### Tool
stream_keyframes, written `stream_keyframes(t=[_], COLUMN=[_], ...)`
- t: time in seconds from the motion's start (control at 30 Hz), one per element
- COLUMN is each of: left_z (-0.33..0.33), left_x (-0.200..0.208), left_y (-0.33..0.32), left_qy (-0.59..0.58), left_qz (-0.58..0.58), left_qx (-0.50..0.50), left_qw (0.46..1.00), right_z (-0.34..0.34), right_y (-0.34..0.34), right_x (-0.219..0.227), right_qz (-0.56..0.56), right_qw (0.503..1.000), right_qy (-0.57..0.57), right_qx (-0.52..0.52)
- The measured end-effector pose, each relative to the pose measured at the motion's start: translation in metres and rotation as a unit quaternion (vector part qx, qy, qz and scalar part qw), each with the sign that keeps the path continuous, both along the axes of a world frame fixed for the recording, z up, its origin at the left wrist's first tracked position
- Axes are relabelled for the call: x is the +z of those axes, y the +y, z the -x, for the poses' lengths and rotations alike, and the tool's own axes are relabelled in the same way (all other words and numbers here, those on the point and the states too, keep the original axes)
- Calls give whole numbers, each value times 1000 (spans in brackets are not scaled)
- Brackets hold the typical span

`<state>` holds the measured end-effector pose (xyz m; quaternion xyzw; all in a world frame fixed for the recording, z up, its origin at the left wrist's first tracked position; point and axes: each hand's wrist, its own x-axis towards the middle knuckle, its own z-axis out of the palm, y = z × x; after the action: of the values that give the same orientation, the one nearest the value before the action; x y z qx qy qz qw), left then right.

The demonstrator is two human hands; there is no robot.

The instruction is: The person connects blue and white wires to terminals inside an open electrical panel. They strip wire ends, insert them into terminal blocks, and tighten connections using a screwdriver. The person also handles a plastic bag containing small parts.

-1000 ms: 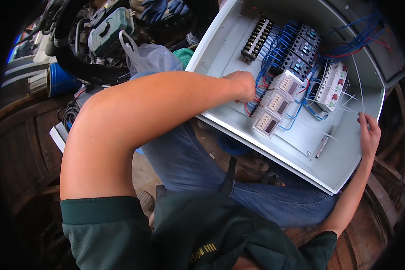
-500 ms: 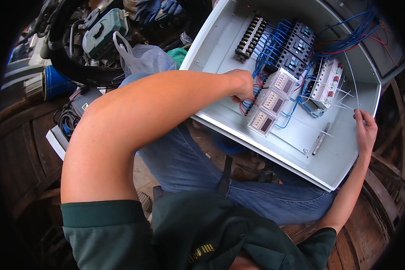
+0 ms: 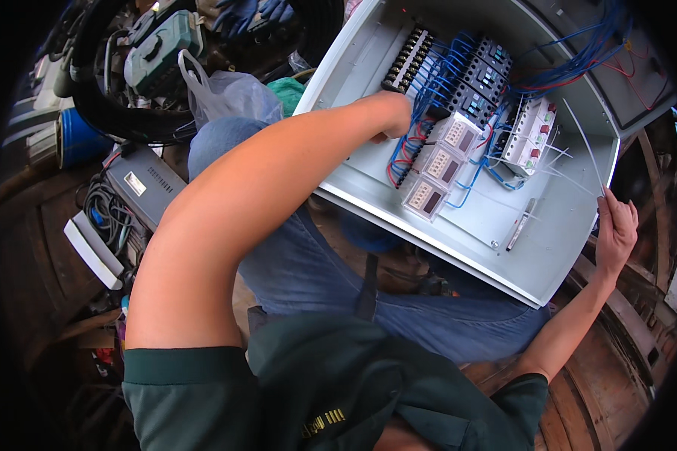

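Left hand is curled shut among the blue wires mid-cabinet, seemingly pinching one; right hand clasps its right edge. Steady the cabinet; work one wire at a time.

One grey cabinet holds, counted from its lower edge, three white meters, then three black contactors, one black terminal strip and one screwdriver.
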<state>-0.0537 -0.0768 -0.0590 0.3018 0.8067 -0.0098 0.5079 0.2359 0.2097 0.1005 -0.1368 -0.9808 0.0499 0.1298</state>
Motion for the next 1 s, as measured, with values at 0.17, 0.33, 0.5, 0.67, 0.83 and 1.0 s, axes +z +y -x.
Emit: stream_keyframes(t=[0.17, 0.33, 0.5, 0.67, 0.83, 1.0], left_z=[8, -4, -11, 15, 18, 23], left_x=[-6, 6, 17, 9, 21, 30], left_y=[15, 7, 6, -2, -1, -10], left_qy=[-25, 15, 36, -53, 105, 130], left_qz=[28, -17, -24, 43, 72, 34], left_qx=[87, 177, 168, 25, -59, -102], left_qw=[995, 984, 985, 997, 990, 986], right_z=[61, 114, 143, 166, 185, 197], right_y=[-84, -122, -139, -155, -155, -157], right_x=[41, 40, 30, 37, 48, 54], right_qz=[43, 13, -29, -70, -108, -142], right_qw=[984, 970, 961, 948, 939, 936], right_qy=[9, -28, -71, -99, -107, -103], right_qx=[170, 240, 267, 296, 309, 304])
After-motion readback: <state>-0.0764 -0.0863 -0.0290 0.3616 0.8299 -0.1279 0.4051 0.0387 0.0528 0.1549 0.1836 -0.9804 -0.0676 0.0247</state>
